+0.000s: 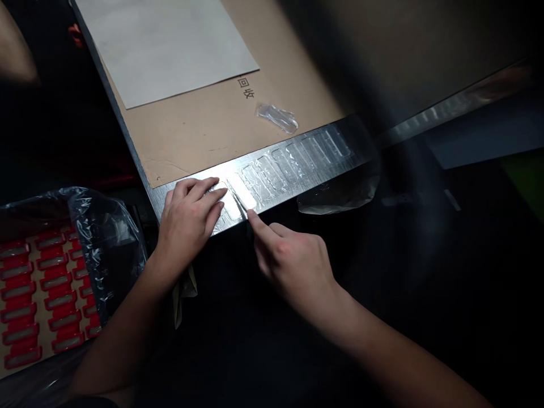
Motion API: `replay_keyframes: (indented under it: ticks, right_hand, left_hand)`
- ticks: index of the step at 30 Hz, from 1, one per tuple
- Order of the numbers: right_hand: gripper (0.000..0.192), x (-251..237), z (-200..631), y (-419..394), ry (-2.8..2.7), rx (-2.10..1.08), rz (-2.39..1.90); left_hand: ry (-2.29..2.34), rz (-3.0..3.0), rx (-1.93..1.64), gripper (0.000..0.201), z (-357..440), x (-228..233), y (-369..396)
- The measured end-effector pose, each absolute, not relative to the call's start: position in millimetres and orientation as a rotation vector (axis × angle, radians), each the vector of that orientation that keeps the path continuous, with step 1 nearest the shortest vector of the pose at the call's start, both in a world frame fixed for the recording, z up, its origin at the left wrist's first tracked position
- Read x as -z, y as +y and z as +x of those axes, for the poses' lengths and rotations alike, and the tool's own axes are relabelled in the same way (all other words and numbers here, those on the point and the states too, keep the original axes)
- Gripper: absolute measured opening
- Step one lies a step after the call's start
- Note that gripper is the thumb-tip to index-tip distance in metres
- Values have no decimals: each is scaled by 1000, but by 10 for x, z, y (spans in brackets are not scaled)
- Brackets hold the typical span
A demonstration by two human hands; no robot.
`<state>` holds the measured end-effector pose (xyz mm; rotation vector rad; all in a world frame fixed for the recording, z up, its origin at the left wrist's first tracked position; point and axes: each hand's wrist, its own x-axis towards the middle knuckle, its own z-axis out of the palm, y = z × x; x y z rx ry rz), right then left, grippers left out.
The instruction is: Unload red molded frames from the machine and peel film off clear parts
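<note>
My left hand (187,212) rests palm down at the near left corner of the metal table edge, its fingertips pressing on a sheet of clear film. The film carries a row of rounded rectangular outlines (270,173) along the edge. My right hand (293,255) is closed around a thin pointed metal tool (240,204), perhaps tweezers or a blade; most of it is hidden by the fingers. The tool's tip touches or nearly touches the film just right of my left fingertips. A loose crumpled piece of clear film (278,118) lies behind the row.
Brown cardboard (204,133) covers the table, with a grey-white sheet (170,51) on it. At the lower left, a plastic-lined box (106,243) holds several red frame-like parts (55,280). A person's arm (15,48) shows at the upper left. The right side is dark and blurred.
</note>
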<state>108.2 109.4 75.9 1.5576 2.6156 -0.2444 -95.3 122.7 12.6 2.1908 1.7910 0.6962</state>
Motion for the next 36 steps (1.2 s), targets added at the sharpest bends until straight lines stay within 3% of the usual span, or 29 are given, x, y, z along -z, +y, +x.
replay_keyframes:
  ticks: [11,15,26,36]
  right_hand:
    - [43,-833,1468,719,2784,309,1536]
    - [42,-948,1540,688,2826,378,1608]
    - [45,-726,743,1206,2725,270,1541]
    - [46,-572,786,1057,2779,265,1539]
  left_hand:
    - [1787,2198,-690,27,-969,-110,1236]
    - [1771,2136,-865,26,-994,-135,1193]
    - [1918,2079,-856,16,-1013,-66,979]
    - [1937,2002,-898,11,-1022,-32,995]
